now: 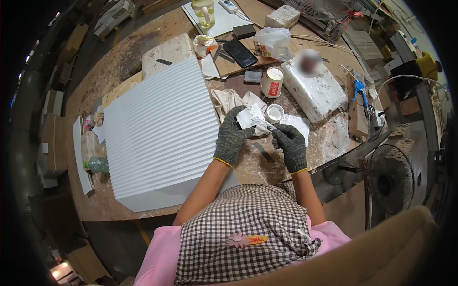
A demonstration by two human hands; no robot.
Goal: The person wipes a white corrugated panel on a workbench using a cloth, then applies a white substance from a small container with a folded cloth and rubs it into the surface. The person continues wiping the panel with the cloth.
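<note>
My left hand (230,137), in a dark grey knit glove with a yellow cuff, grips a small flat white piece (244,119). My right hand (291,147), gloved the same way, is closed on a thin flat scraper (261,122) whose end looks smeared white and meets the white piece. Just beyond the right hand, an open jar of white paste (274,113) stands by a white paper sheet (296,126). A crumpled cream cloth (224,102) lies beyond my left hand. To the left rests a large white ribbed panel (160,131).
A dark flat strip (263,152) lies between my hands. Farther back are a white tin with a red label (273,82), a phone (240,53), a wrapped white block (317,90) and a glass mug (204,13). A blue-handled tool (361,93) and a standing fan (391,178) are at right.
</note>
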